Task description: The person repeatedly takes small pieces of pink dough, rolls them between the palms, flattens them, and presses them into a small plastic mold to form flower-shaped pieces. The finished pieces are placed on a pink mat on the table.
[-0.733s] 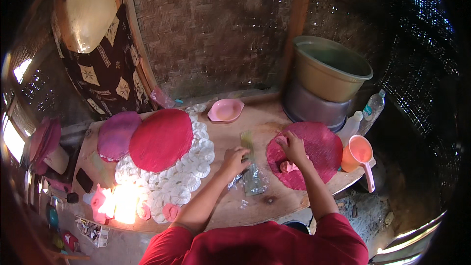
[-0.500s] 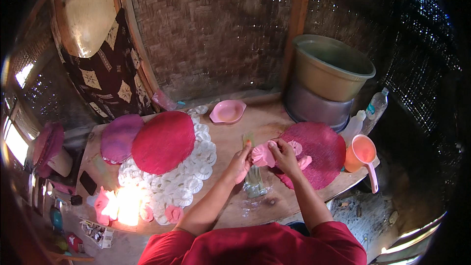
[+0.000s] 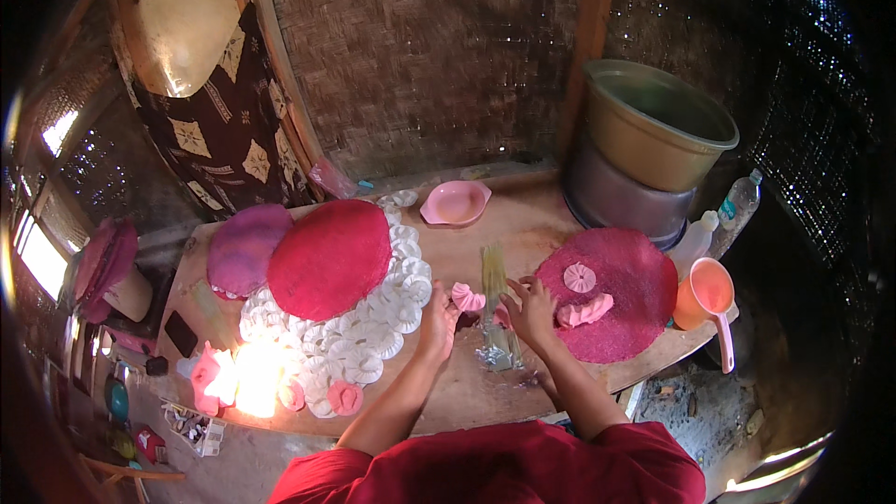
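Note:
My left hand (image 3: 435, 325) is closed at the fingertips around a pink pleated piece (image 3: 468, 297), soft-looking and held just above the table. Close by on the right, my right hand (image 3: 532, 315) has bent fingers with a small pink lump (image 3: 502, 316) at their tips, partly hidden by the hand. Under and between the hands lies a clear and greenish strip (image 3: 495, 336). On a round, dark pink mat (image 3: 625, 317) beside my right hand rest a round pleated pink piece (image 3: 580, 277) and an elongated pink lump (image 3: 586, 311).
White pleated discs (image 3: 359, 355) cover the table left of my hands, partly under a red round mat (image 3: 331, 259) and a purple one (image 3: 245, 247). A pink dish (image 3: 455, 203) sits behind. Large stacked tubs (image 3: 658, 121), bottles (image 3: 737, 201) and an orange dipper (image 3: 702, 294) stand right.
My hands have moved apart; the pink piece they both held is now in two parts, one at each hand. The whole view has shifted slightly.

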